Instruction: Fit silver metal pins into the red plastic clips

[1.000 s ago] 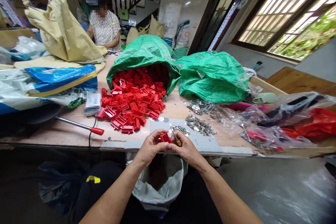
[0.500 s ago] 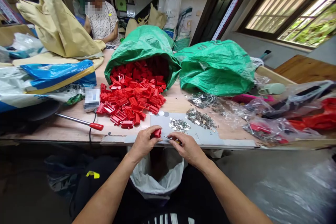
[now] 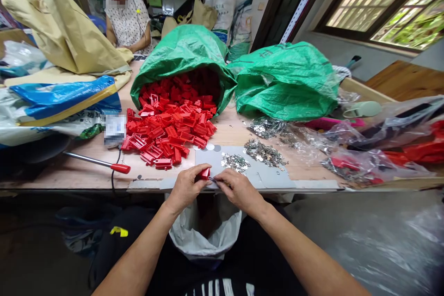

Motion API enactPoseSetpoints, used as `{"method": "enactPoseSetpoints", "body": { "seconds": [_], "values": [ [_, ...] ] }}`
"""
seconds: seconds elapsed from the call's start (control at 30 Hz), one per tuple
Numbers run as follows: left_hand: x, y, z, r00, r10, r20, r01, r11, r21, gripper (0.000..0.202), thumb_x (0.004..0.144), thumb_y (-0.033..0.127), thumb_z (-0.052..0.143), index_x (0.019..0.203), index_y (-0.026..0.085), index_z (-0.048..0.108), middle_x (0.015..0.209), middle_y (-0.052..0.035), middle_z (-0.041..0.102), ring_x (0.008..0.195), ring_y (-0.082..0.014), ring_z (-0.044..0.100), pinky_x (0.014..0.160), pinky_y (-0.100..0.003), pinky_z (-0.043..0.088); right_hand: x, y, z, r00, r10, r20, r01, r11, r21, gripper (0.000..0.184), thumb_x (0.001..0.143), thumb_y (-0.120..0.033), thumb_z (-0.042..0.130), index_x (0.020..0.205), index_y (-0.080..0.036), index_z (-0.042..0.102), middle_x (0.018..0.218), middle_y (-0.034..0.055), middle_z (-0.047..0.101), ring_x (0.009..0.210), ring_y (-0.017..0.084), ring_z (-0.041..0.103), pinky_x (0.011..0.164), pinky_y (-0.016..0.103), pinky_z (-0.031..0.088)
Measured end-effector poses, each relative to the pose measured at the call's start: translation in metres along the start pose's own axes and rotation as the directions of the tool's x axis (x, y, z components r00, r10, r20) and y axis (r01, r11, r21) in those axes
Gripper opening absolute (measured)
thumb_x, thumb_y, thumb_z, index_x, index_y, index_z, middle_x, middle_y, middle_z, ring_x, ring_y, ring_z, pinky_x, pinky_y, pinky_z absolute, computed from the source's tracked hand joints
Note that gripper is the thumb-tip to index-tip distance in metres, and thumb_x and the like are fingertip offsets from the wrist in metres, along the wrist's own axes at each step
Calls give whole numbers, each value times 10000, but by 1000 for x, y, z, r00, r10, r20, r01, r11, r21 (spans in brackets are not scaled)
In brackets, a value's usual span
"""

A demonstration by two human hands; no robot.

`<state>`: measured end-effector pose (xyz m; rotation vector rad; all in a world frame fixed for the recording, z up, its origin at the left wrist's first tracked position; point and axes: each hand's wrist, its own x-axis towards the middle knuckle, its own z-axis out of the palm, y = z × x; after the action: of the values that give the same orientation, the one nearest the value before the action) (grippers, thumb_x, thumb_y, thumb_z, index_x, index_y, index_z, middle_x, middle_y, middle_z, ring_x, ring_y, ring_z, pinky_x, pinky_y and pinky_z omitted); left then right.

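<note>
Near the table's front edge, my left hand [image 3: 188, 187] is closed around a small red plastic housing [image 3: 205, 174], its end facing right. My right hand [image 3: 240, 190] pinches a thin metal-tipped tool [image 3: 212, 179], whose tip meets the housing's right end. Most of the tool is hidden by my fingers, so its exact kind is unclear. Just beyond my hands lie a pile of small shiny metal pieces [image 3: 236, 162] and a larger pile of metal clips [image 3: 264, 153]. More red housings [image 3: 169, 129] spill from an open green sack [image 3: 189, 41].
A second green sack [image 3: 286, 83] lies right of the first. Clear plastic bags [image 3: 350, 164] crowd the right side. At left are a red-handled metal lever [image 3: 120, 168] and blue-white sacking [image 3: 65, 101]. Below the edge hangs an open white bag [image 3: 206, 247]. Another person [image 3: 128, 23] sits opposite.
My right hand has moved left toward my left hand, bringing the tool's tip from just short of the red housing to its end. The camera view has shifted slightly.
</note>
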<state>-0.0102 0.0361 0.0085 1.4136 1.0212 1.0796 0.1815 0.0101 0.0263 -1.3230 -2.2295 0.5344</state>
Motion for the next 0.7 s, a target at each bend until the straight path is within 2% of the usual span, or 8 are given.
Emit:
{"method": "enactPoseSetpoints", "body": {
  "seconds": [0.17, 0.3, 0.47, 0.6, 0.7],
  "values": [
    [0, 0, 3, 1000, 31, -4, -30, 996, 87, 382, 616, 159, 742, 973, 295, 728, 955, -11, 722, 894, -236, 614, 897, -320, 414, -1, -13, 7, 997, 62, 35, -58, 992, -111, 214, 872, -100, 486, 991, -208, 626, 951, 67, 618, 874, 182, 600, 765, 292, 478],
    [1, -2, 4, 999, 44, -19, -42, 994, 105, 357, 615, 145, 720, 940, 292, 725, 906, 0, 721, 844, -221, 608, 850, -304, 424, -1, -24, 16, 987, 161, -11, -161, 973, -166, 208, 875, -90, 466, 969, -206, 611, 928, 72, 606, 832, 184, 596, 715, 279, 470],
    [0, -2, 2, 999, 36, 21, -38, 994, 99, 329, 596, 165, 742, 912, 251, 714, 834, 6, 697, 781, -193, 588, 782, -272, 422, -1, -20, 11, 985, 169, -19, -170, 985, -28, 144, 880, -151, 508, 954, -210, 616, 897, 48, 597, 845, 175, 579, 759, 291, 449],
    [-4, 0, -1, 994, 82, 67, -88, 992, 90, 296, 628, 165, 738, 913, 233, 693, 796, 10, 661, 733, -162, 564, 720, -242, 416, -12, -18, 1, 987, 137, -81, -132, 989, 67, 189, 916, -178, 444, 1059, -224, 558, 965, 57, 568, 910, 182, 551, 803, 310, 433],
    [-5, 5, 0, 992, 95, 88, -97, 995, 21, 287, 629, 171, 754, 901, 214, 672, 796, 3, 640, 734, -152, 559, 711, -237, 417, -23, -20, -7, 986, 146, -83, -135, 983, 127, 159, 931, -192, 408, 1053, -218, 506, 988, 54, 566, 901, 174, 543, 802, 300, 423]
  ]
}}
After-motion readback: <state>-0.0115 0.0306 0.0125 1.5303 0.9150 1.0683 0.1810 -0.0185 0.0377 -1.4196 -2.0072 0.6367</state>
